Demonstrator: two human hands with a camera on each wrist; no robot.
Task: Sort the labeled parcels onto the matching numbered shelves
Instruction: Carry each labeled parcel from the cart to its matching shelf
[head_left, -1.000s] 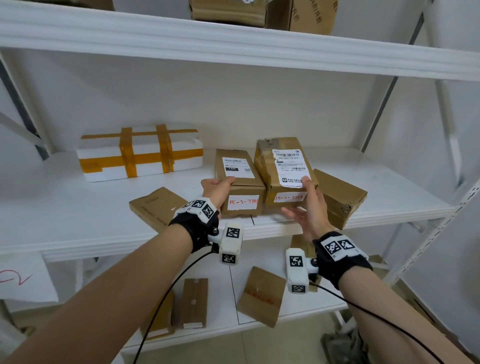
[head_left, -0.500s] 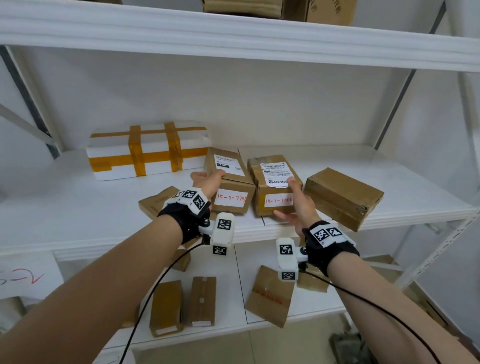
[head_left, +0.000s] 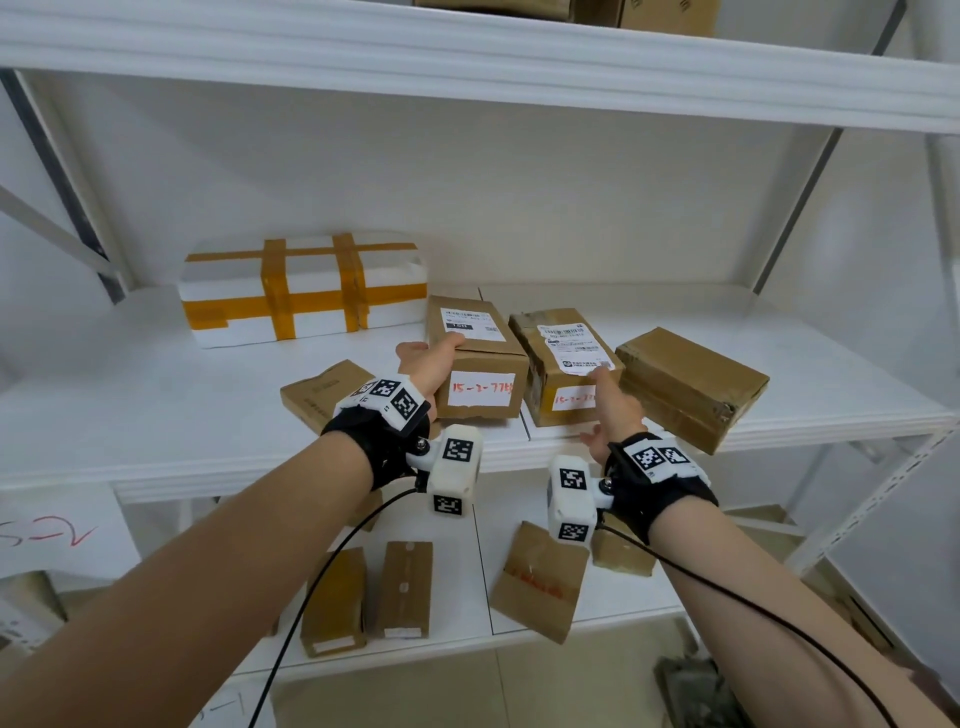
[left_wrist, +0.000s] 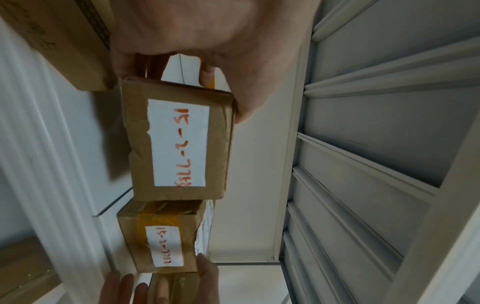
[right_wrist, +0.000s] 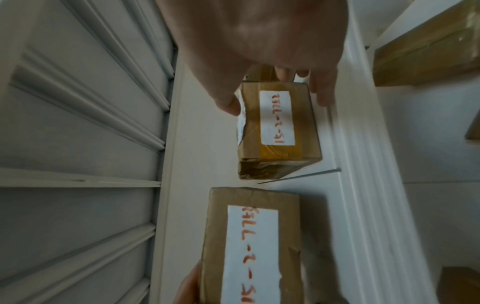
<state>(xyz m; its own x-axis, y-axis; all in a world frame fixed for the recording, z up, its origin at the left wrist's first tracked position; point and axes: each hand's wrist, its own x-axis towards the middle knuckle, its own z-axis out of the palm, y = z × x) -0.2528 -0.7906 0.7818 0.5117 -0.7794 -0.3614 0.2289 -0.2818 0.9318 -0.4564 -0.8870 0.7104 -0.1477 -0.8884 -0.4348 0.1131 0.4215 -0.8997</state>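
Note:
Two brown parcels lie side by side on the white middle shelf (head_left: 156, 405), each with a white end label in red handwriting starting "15-2-77". My left hand (head_left: 434, 358) grips the left parcel (head_left: 475, 358) at its left side, thumb on top and fingers round the far side. My right hand (head_left: 610, 405) is at the front right corner of the right parcel (head_left: 563, 364). Its thumb touches the printed label on top. Its fingers (left_wrist: 140, 292) are straight in front of the shelf edge, below the parcel. A paper sign (head_left: 47, 535) with red writing hangs at the lower left.
A white foam box with orange tape (head_left: 301, 291) stands at the back left. A flat carton (head_left: 324, 389) lies by my left wrist. A larger brown carton (head_left: 685, 384) on the right overhangs the shelf edge. Several parcels (head_left: 400, 587) lie on the lower shelf.
The right parcel, held up and tilted a second ago, now lies flat on the shelf beside the left one. My right fingers have come out from under it. Both hands have moved slightly deeper.

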